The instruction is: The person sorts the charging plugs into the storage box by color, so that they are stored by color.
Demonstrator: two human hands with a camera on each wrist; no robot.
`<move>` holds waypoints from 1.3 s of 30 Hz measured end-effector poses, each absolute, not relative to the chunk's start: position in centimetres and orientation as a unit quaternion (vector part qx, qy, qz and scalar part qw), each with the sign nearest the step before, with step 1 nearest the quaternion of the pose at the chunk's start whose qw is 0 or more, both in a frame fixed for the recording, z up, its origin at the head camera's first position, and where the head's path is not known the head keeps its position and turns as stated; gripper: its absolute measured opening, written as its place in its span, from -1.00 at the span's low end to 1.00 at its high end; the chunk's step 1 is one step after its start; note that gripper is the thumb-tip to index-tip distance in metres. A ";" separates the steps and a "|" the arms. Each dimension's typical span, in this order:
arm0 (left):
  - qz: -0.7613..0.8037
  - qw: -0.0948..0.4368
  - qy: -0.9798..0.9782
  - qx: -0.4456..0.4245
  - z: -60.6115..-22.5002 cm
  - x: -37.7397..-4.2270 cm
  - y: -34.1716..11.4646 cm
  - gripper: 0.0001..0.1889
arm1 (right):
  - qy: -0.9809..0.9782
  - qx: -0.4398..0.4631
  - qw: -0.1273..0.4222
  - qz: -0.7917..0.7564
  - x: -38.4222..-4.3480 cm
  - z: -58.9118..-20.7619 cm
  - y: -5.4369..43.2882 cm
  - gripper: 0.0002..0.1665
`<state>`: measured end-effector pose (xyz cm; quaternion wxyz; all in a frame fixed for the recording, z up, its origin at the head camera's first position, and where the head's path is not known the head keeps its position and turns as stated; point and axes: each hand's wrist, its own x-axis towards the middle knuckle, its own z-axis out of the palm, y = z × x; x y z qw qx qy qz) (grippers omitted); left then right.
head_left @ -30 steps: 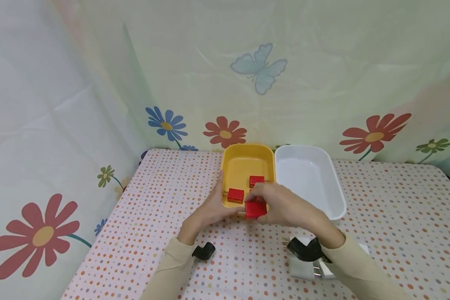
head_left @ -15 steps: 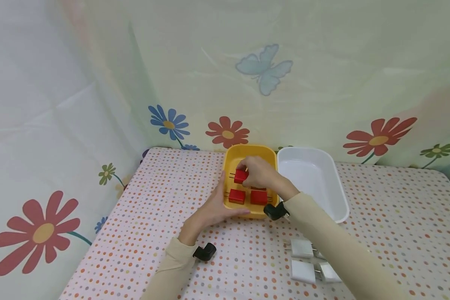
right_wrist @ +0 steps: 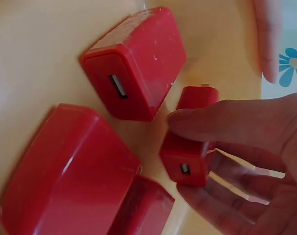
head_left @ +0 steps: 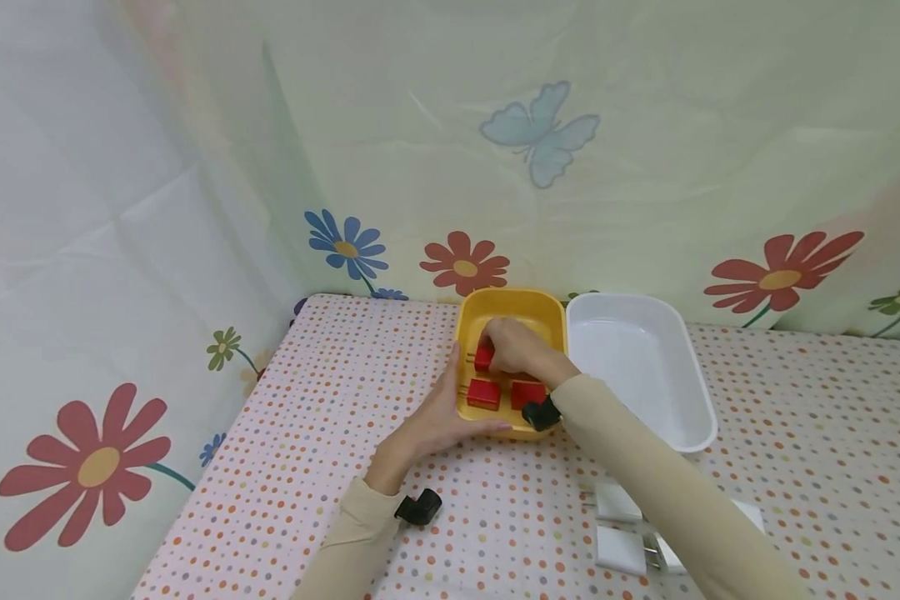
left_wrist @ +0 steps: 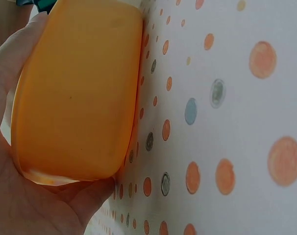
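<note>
My right hand (head_left: 517, 346) reaches into the yellow tray (head_left: 547, 305) and pinches a red USB charger (right_wrist: 187, 154) between thumb and fingers, low over the tray floor. Its metal prongs point left in the head view. Other red chargers lie in the tray; one red charger (head_left: 483, 394) is at the front left, and a second red charger (head_left: 527, 393) is beside it. In the right wrist view another charger (right_wrist: 138, 63) shows its USB port. My left hand (head_left: 438, 414) rests around the tray's front-left corner, fingers straight along the left side and thumb along the front.
A white tray (head_left: 703, 417) stands right beside the yellow one. White chargers (head_left: 621, 550) lie on the dotted tablecloth (head_left: 510, 517) at the front right, partly covered by the right sleeve (head_left: 660, 475). A flowered curtain (head_left: 390, 125) rises behind the table.
My right hand has carried the red charger from the yellow tray's front edge to its left middle, then lowered it. The left hand has stayed at the corner.
</note>
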<state>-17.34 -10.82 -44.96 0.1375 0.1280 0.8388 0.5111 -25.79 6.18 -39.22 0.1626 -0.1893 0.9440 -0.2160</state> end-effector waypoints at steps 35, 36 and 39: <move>0.507 0.148 0.840 0.123 -45.1 -17.0 -10.7 0.41 | 0.942 -0.232 0.130 -0.203 -23.1 -35.9 6.7 -0.49; 0.509 0.148 0.839 0.123 -45.0 -17.0 -10.7 0.40 | 0.941 -0.244 0.114 -0.204 -22.4 -35.3 7.0 -0.50; 0.518 0.146 0.833 0.126 -44.9 -17.1 -10.8 0.39 | 0.933 -0.273 0.075 -0.221 -20.2 -33.1 8.0 -0.54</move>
